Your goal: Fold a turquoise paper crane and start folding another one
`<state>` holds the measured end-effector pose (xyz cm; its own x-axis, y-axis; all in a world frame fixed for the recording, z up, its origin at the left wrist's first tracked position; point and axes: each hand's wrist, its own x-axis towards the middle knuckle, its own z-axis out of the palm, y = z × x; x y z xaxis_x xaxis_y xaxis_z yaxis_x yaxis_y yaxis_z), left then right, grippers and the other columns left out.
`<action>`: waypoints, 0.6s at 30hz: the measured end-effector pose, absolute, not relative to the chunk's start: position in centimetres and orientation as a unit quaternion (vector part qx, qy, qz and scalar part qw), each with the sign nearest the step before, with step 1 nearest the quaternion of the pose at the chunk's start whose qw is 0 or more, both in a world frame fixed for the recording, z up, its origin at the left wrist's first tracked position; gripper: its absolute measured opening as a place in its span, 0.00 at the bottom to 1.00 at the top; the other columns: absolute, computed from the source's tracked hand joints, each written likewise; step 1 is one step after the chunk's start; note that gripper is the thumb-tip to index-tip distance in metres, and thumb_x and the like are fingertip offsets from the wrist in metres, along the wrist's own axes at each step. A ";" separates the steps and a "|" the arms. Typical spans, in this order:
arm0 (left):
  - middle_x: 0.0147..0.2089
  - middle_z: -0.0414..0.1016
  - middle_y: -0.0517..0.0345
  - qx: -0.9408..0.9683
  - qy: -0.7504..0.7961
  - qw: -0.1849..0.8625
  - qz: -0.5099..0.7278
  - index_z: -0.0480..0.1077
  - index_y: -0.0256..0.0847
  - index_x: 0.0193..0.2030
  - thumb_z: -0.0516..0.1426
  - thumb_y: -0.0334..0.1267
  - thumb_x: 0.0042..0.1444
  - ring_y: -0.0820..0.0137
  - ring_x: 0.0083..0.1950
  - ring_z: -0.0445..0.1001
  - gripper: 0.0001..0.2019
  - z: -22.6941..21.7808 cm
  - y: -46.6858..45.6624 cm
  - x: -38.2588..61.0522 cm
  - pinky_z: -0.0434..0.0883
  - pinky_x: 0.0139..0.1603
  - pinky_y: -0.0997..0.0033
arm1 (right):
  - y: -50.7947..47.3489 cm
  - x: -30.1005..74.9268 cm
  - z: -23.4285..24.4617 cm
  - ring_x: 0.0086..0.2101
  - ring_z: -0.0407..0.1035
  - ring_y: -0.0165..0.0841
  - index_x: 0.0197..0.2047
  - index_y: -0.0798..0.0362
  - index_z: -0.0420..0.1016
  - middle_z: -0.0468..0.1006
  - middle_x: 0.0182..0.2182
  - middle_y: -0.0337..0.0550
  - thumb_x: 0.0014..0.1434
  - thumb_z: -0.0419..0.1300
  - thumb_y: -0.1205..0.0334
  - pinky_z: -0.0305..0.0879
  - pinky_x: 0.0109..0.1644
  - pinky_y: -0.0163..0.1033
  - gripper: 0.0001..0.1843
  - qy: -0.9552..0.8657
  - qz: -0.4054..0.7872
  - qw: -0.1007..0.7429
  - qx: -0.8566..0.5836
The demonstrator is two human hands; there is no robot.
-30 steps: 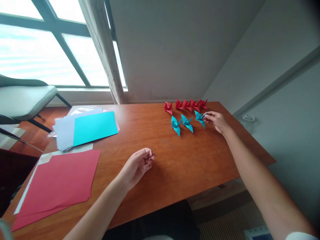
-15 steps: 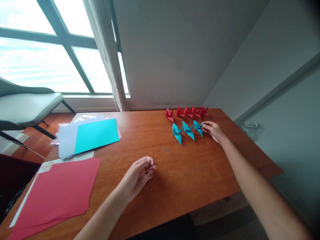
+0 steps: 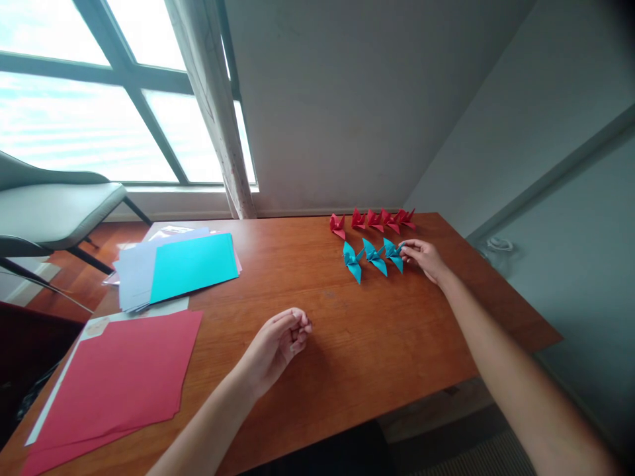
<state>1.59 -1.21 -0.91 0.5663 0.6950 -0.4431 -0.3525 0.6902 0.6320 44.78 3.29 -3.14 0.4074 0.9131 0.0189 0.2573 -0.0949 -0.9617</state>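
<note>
Three teal paper cranes stand in a row on the wooden table [image 3: 357,344]. My right hand [image 3: 424,258] reaches far out and pinches the tail of the rightmost teal crane [image 3: 393,252]. The middle teal crane [image 3: 374,256] and the left teal crane [image 3: 352,260] stand beside it. Behind them runs a row of several red paper cranes [image 3: 374,220] near the wall. My left hand [image 3: 278,344] rests on the table's middle with fingers loosely curled, and nothing shows in it.
A stack of red paper sheets [image 3: 114,380] lies at the near left. Further back a teal sheet [image 3: 193,264] lies on pale lavender sheets [image 3: 131,274]. A grey chair [image 3: 54,205] stands by the window at left. The table's right edge drops off beside a grey wall.
My right hand has shifted the rightmost teal crane slightly left, closer to the other two. My left hand has stayed put, and the camera view has tipped a little.
</note>
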 end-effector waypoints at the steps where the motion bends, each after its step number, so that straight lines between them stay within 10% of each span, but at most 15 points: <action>1: 0.32 0.72 0.59 0.245 0.350 0.850 0.308 0.72 0.37 0.32 0.68 0.39 0.53 0.79 0.29 0.66 0.10 -0.9 -1.2 1.6 0.65 0.31 0.81 | 3.3 44.8 -3.1 0.29 0.72 0.31 0.39 0.54 0.79 0.80 0.28 0.41 0.42 0.73 0.46 0.70 0.34 0.38 0.26 -0.442 0.321 0.508 -0.666; 18: 0.32 0.72 0.59 0.249 0.354 0.847 0.308 0.72 0.37 0.32 0.68 0.39 0.53 0.79 0.28 0.66 0.10 -0.6 -1.3 1.7 0.66 0.31 0.80 | 2.6 45.1 -3.2 0.28 0.71 0.31 0.43 0.54 0.77 0.80 0.29 0.42 0.45 0.72 0.44 0.70 0.33 0.38 0.28 -0.457 0.290 0.504 -0.673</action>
